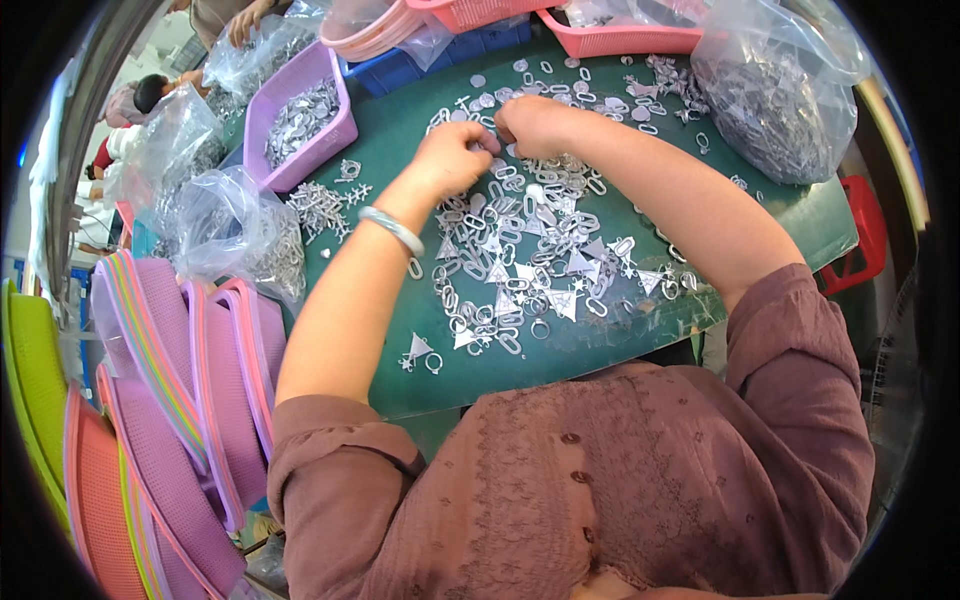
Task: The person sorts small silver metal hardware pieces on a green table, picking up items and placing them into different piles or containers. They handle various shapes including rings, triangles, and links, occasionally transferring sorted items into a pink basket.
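Loose silver-grey metal pieces [520, 270], among them oval links, triangles, rings and discs, lie in a spread heap on the green tabletop [420, 385]. My left hand [455, 158], with a pale bangle [392, 231] on its wrist, is over the far left side of the heap, its fingers curled together. Close beside it, almost touching, my right hand [532, 126] is closed with the fingertips pointing down at the pieces. Whatever either hand pinches is too small or hidden to make out.
A purple basket [345, 118] of metal discs stands at the far left, near a pile of branching pieces [322, 210]. Clear bags [775, 110] of metal parts sit at both sides. Stacked coloured baskets [150, 350] fill the left. Another person's hand [248, 22] shows at the back.
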`<state>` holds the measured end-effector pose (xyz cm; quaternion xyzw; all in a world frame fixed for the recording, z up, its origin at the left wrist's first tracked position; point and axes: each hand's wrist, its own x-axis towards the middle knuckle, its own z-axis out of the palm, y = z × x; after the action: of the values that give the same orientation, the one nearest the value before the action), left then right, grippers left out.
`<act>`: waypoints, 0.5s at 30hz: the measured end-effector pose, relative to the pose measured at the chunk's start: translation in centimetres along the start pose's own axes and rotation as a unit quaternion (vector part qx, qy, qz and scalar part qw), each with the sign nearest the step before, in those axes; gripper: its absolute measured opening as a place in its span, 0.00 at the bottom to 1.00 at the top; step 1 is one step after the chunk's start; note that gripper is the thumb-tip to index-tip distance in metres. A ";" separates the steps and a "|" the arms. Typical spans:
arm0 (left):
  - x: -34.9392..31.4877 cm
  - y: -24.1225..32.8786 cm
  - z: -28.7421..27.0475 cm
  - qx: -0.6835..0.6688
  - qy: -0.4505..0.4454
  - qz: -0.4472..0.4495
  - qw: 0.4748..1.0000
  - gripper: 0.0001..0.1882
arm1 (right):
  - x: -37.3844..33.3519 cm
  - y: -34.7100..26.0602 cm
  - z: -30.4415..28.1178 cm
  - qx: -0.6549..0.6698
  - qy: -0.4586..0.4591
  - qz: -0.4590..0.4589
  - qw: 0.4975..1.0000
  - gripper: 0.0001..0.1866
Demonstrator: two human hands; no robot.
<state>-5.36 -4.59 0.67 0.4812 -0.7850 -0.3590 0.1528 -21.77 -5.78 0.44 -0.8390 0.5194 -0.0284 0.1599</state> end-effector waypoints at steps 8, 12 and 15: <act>1.0 2.2 0.4 0.328 -0.016 0.028 0.944 0.10 | 2.2 2.8 2.2 0.056 0.078 -0.016 0.995 0.07; 0.8 2.1 0.8 0.329 -0.032 0.015 0.944 0.08 | 2.1 3.7 3.1 0.145 0.086 -0.032 0.985 0.07; 0.7 2.9 0.0 0.297 -0.069 -0.014 0.952 0.08 | 1.7 5.0 3.2 0.298 0.079 -0.013 0.951 0.07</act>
<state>-7.59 -4.36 2.62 0.4898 -0.8581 -0.1434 -0.0565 -24.58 -8.55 -4.32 -0.7549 0.4873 -0.2506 0.3604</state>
